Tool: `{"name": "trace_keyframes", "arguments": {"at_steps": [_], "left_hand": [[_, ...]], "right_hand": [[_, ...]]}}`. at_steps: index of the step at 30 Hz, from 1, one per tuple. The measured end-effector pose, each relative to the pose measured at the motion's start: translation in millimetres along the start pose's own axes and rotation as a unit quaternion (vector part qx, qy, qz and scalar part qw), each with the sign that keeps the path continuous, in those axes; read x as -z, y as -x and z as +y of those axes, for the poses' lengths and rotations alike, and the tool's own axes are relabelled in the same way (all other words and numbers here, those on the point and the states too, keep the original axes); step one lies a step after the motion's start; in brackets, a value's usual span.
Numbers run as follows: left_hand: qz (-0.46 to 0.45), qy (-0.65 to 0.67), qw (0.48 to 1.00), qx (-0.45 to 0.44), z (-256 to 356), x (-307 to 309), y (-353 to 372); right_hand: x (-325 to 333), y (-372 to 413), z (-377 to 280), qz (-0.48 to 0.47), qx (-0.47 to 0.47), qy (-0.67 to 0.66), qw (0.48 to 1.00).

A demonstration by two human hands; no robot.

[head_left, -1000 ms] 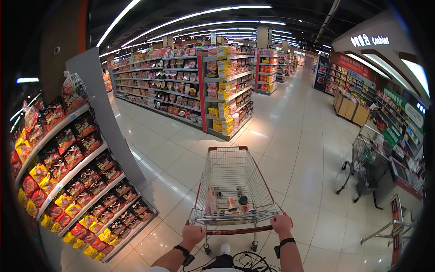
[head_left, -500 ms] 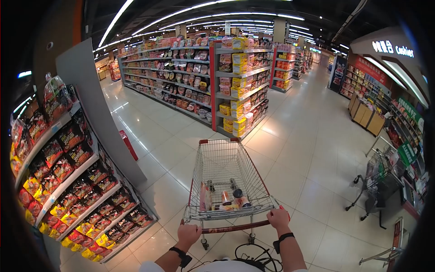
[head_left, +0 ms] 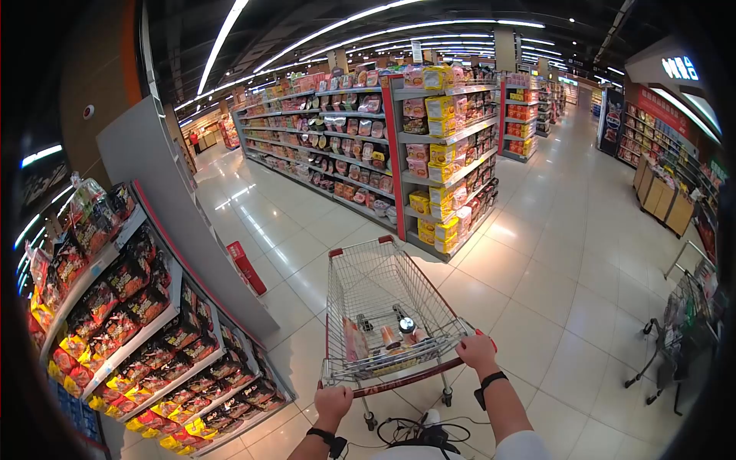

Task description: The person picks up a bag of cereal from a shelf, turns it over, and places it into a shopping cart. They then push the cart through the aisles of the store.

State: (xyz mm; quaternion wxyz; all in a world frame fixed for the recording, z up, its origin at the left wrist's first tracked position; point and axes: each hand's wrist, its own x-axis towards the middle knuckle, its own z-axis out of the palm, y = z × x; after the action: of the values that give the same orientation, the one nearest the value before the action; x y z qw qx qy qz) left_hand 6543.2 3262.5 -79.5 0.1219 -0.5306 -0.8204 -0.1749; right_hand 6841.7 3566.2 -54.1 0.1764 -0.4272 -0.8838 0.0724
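A wire shopping cart (head_left: 383,287) stands in front of me, angled slightly to the left. My left hand (head_left: 333,402) is wrapped round the left end of its red handle, and my right hand (head_left: 477,350) grips the right end. Each wrist wears a black band. Near the handle, inside the basket, lie a pinkish package (head_left: 355,340), an orange-and-white container (head_left: 390,337) and a cup with a round lid (head_left: 407,326).
Shelves of black and red packets (head_left: 146,307) rise close on the left, beside a grey panel (head_left: 165,176). A stocked shelf end (head_left: 441,161) stands ahead. Other carts (head_left: 678,337) and a wooden counter (head_left: 663,199) are on the right. Cables lie at my feet.
The shelves and carts ahead have shifted right and come nearer in view. The cart's front has swung left relative to my hands. Both hands keep their hold, and a shoe now shows below.
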Motion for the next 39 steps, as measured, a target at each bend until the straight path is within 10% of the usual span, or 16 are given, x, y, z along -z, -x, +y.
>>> {"name": "trace_keyframes", "arguments": {"at_steps": [20, 39], "left_hand": [[0.060, -0.083, 0.984, 0.147, -87, -73, -201], [0.048, -0.092, 0.973, 0.207, -289, -122, -412]], "right_hand": [[-97, -333, -43, -0.083, 0.139, -0.068, 0.984], [-211, -594, -170, -0.123, 0.160, -0.092, 0.975]]}}
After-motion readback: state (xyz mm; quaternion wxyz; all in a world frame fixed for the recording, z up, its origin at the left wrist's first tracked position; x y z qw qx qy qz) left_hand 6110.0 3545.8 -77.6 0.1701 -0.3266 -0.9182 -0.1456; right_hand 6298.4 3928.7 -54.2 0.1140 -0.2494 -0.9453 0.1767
